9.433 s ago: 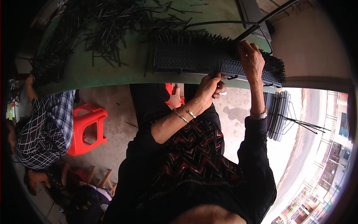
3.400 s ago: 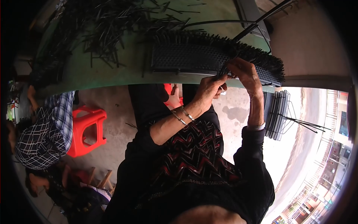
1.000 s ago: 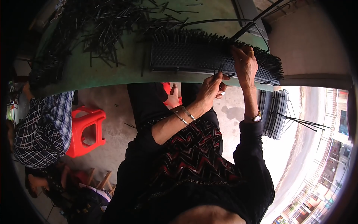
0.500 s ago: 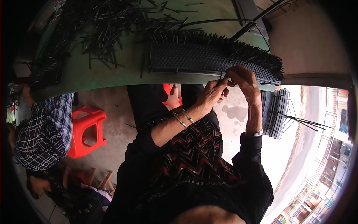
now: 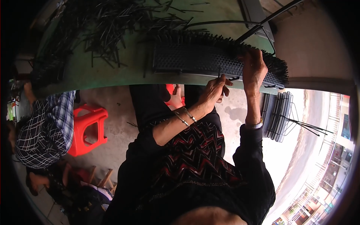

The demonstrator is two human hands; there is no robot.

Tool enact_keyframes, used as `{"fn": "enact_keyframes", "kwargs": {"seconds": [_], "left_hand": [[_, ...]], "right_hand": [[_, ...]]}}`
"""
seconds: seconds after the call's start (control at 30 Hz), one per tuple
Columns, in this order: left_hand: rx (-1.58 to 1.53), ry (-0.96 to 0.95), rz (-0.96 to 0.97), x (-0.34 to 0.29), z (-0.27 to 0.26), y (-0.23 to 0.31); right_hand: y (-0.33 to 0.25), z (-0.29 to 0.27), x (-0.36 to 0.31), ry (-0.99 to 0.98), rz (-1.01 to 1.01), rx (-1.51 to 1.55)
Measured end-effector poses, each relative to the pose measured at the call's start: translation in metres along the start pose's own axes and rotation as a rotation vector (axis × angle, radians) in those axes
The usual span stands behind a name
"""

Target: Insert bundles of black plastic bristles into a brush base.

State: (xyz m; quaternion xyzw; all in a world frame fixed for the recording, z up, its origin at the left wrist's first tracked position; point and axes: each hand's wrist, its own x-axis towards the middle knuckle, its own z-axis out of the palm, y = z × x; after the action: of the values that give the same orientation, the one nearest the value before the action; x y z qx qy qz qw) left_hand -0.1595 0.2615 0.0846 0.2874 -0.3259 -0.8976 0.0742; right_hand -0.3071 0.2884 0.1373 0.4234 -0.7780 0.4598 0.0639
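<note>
A long black perforated holder (image 5: 187, 58) lies along the near edge of the green table, many upright thin black sticks (image 5: 210, 37) standing in its far rows. My right hand (image 5: 255, 69) reaches over the holder's right part, its fingers pinched together among the holes by the standing sticks; whatever is between its fingertips is hidden. Just off the table edge, my left hand (image 5: 214, 92) is closed on thin black sticks, with one tip poking up past the thumb and another to the right. Two bracelets circle my left wrist, a metal band my right.
Loose black sticks (image 5: 108, 33) are heaped at the table's far left. A bent black rod frame (image 5: 258, 26) rises behind the holder. Similar black racks (image 5: 278, 116) stand at the right. A red plastic stool (image 5: 88, 129) and a person in a checked garment (image 5: 41, 138) are at the left.
My right hand has left my left hand and moved up and to the right, onto the holder. My left hand has stayed nearly in place. The view has shifted slightly.
</note>
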Motion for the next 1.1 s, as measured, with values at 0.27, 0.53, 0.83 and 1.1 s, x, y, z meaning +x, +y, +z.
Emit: {"fn": "enact_keyframes", "kwargs": {"seconds": [0.27, 0.53, 0.83, 1.1], "left_hand": [[-0.014, -0.013, 0.029, -0.004, 0.001, -0.002], [0.006, -0.078, 0.054, -0.005, -0.002, -0.002], [-0.030, -0.056, 0.050, -0.009, -0.001, 0.000], [-0.013, -0.054, 0.041, -0.008, 0.002, 0.004]], "right_hand": [[0.000, 0.006, 0.009, -0.007, -0.101, -0.210], [-0.010, 0.002, 0.016, -0.087, 0.061, -0.111], [-0.009, 0.001, 0.021, -0.134, 0.037, -0.185], [0.001, 0.013, 0.020, -0.111, -0.136, -0.430]]}}
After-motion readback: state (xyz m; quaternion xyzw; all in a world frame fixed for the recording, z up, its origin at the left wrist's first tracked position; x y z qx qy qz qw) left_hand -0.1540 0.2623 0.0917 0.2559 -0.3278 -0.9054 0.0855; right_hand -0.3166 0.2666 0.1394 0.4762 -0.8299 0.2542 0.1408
